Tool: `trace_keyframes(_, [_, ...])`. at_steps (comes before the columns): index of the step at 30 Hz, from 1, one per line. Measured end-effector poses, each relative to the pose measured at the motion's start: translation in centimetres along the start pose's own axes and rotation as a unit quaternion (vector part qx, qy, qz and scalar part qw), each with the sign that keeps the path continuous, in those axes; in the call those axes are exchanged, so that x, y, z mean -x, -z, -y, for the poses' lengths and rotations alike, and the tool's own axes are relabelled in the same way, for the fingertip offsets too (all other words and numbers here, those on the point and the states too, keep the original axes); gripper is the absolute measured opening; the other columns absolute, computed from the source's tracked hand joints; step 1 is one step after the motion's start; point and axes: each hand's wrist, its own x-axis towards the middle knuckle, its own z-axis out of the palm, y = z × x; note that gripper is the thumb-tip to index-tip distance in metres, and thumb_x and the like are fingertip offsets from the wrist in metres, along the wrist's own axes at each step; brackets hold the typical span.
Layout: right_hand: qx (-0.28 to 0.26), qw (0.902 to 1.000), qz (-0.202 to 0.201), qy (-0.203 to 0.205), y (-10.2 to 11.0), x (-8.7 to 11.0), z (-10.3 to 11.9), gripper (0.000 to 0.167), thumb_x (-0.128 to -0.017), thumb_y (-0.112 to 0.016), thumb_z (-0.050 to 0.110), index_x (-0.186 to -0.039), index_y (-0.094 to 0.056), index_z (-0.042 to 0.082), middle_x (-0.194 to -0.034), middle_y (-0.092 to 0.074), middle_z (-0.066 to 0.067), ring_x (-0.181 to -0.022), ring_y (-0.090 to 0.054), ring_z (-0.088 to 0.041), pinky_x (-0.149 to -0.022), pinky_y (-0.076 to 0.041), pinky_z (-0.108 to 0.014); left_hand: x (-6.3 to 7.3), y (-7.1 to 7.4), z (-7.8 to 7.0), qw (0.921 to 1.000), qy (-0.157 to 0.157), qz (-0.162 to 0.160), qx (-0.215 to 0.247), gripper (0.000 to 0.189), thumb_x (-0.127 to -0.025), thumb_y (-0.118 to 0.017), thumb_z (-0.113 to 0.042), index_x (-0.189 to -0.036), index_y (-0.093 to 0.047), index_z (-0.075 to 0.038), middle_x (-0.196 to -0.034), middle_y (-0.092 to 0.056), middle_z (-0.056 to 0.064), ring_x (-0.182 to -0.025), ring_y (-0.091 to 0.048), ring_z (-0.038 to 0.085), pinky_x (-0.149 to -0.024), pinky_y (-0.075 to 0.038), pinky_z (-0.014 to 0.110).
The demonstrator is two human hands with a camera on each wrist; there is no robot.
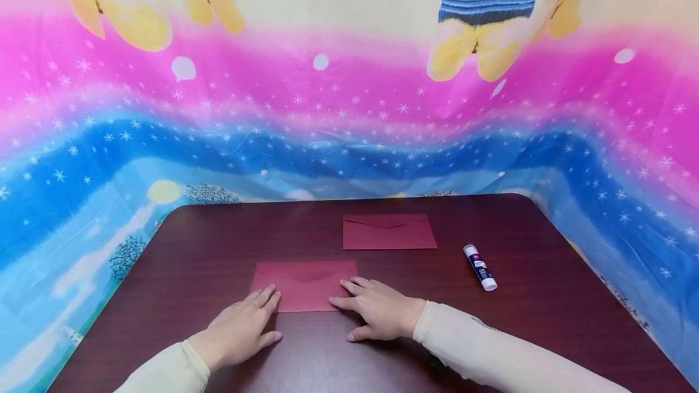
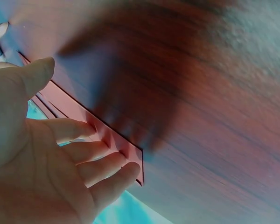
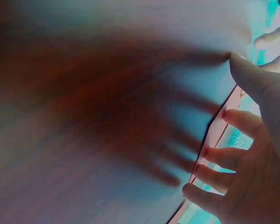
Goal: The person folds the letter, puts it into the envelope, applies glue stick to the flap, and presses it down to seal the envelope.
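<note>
A red envelope point(image 1: 306, 287) with a pointed flap lies flat on the dark wooden table, flap side up. My left hand point(image 1: 240, 327) rests at its left part, fingers straight on the paper and thumb on the bare wood. On the right part of the same envelope lie the fingertips of my right hand point(image 1: 382, 308), the thumb set apart on the table below its lower edge. In the left wrist view the fingers point(image 2: 105, 151) lie spread along the envelope's edge point(image 2: 70, 103). The right wrist view has the right fingers point(image 3: 224, 158) spread at that edge as well.
Behind and to the right lies a second red envelope point(image 1: 390, 234), its flap folded down. A white and dark blue glue stick point(image 1: 480, 267) lies right of it. A printed cloth curtain point(image 1: 349, 108) surrounds the far and side edges of the table point(image 1: 180, 259).
</note>
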Motion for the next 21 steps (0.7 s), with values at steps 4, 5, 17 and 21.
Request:
trace_keyframes(4, [0.004, 1.0, -0.001, -0.006, 0.2, -1.0, 0.4, 0.069, -0.093, -0.065, 0.055, -0.154, -0.041, 0.033, -0.162, -0.037, -0.013, -0.15, -0.036, -0.033, -0.118, -0.038, -0.05, -0.1, 0.3, 0.7, 0.9997, 0.014, 0.009, 0.019, 0.071, -0.09, -0.073, -0.04, -0.14, -0.054, 0.007, -0.151, -0.048, 0.028, -0.137, -0.05, 0.046, -0.107, -0.046, 0.058])
trace_keyframes(5, [0.003, 1.0, -0.001, -0.007, 0.3, -1.3, 0.5, 0.069, -0.093, -0.066, 0.055, -0.154, -0.041, 0.033, -0.162, -0.037, -0.013, -0.15, -0.036, -0.033, -0.118, -0.038, -0.05, -0.1, 0.3, 0.9, 0.9995, 0.017, 0.011, 0.022, 0.071, -0.09, -0.073, -0.04, -0.14, -0.053, 0.007, -0.151, -0.048, 0.028, -0.137, -0.049, 0.047, -0.107, -0.045, 0.058])
trace_keyframes(17, [-0.02, 0.9993, 0.012, -0.03, 1.3, -4.6, 0.8, 0.069, -0.093, -0.061, 0.061, -0.154, -0.041, 0.035, -0.165, -0.035, -0.008, -0.153, -0.032, -0.029, -0.122, -0.032, -0.051, -1.2, 1.0, 3.3, 0.9982, 0.043, 0.031, 0.028, 0.071, -0.092, -0.071, -0.038, -0.142, -0.05, 0.008, -0.153, -0.045, 0.029, -0.138, -0.048, 0.047, -0.107, -0.045, 0.06])
trace_keyframes(21, [-0.032, 0.9984, 0.015, -0.044, 1.6, -5.5, 0.7, 0.068, -0.094, -0.06, 0.06, -0.154, -0.041, 0.036, -0.165, -0.034, -0.006, -0.154, -0.031, -0.027, -0.123, -0.029, -0.051, -1.9, 1.3, 3.8, 0.998, 0.049, 0.035, 0.019, 0.07, -0.093, -0.071, -0.037, -0.142, -0.051, 0.008, -0.153, -0.045, 0.028, -0.138, -0.048, 0.046, -0.106, -0.046, 0.06])
